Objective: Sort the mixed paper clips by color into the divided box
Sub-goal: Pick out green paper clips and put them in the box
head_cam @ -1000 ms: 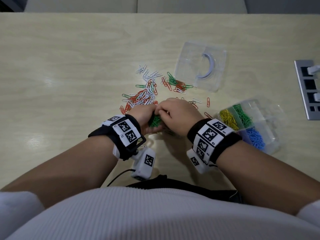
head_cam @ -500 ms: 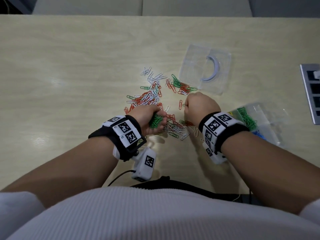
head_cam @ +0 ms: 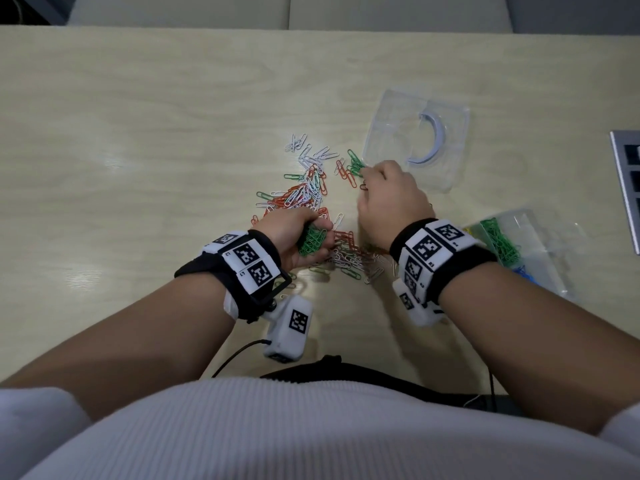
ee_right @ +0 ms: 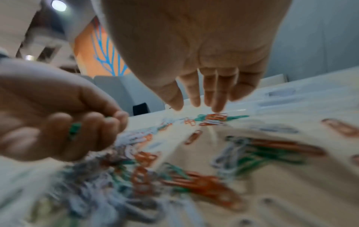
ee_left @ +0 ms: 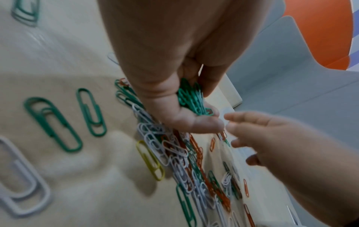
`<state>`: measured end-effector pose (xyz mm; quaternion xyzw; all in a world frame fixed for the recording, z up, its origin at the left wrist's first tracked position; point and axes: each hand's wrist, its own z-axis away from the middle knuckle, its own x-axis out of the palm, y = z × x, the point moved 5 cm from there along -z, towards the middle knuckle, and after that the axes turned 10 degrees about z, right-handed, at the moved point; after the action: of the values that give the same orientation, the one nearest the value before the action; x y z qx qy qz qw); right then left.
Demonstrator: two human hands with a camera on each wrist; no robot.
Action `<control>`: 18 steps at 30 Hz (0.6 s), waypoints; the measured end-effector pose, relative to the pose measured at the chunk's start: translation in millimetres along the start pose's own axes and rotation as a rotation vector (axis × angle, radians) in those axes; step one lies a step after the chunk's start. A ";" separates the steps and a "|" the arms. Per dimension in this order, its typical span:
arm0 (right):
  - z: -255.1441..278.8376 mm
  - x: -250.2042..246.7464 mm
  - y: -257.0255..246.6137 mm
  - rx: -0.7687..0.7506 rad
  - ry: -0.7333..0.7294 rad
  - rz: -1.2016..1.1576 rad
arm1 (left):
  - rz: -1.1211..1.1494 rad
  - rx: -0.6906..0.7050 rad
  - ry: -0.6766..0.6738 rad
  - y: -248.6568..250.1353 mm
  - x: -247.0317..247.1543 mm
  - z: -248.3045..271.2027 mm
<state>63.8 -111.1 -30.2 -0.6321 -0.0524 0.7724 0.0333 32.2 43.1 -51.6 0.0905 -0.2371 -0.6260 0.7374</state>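
Gripping green clips (head_cam: 311, 241), left hand (head_cam: 291, 233) (fingers curled).

Right wrist view: motion blur smears the loose clips (ee_right: 194, 176), so single clips cannot be counted. Head view: the right forearm hides part of the divided box (head_cam: 540, 251); its blue compartment barely shows. The left hand (head_cam: 298, 237) conceals most of its green bundle (head_cam: 311, 240).
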 end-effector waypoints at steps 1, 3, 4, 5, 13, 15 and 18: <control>-1.1 4.0 5.4 0.001 -0.029 0.093 | 0.001 0.000 0.009 -0.1 -1.6 0.2; -0.1 10.0 9.9 -0.018 -0.058 0.204 | -0.001 0.003 0.021 -0.1 -2.8 1.1; 1.3 12.1 10.0 -0.023 -0.060 0.226 | -0.005 0.004 0.023 -0.1 -2.6 1.0; 3.2 13.2 9.3 -0.023 -0.055 0.235 | -0.008 0.006 0.024 -0.2 -2.3 0.8; -15.7 -1.0 2.0 -0.007 0.037 0.078 | -0.016 0.026 0.007 2.8 5.7 2.8; -29.9 -1.2 2.4 -0.042 0.011 0.064 | -0.021 0.027 0.004 3.6 6.0 3.3; -45.4 2.7 -1.3 -0.121 -0.047 0.109 | -0.024 0.025 0.004 4.1 5.6 3.6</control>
<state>107.7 -107.7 -41.5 -0.6166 -0.0653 0.7830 -0.0482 34.7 39.1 -45.4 0.1038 -0.2424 -0.6314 0.7292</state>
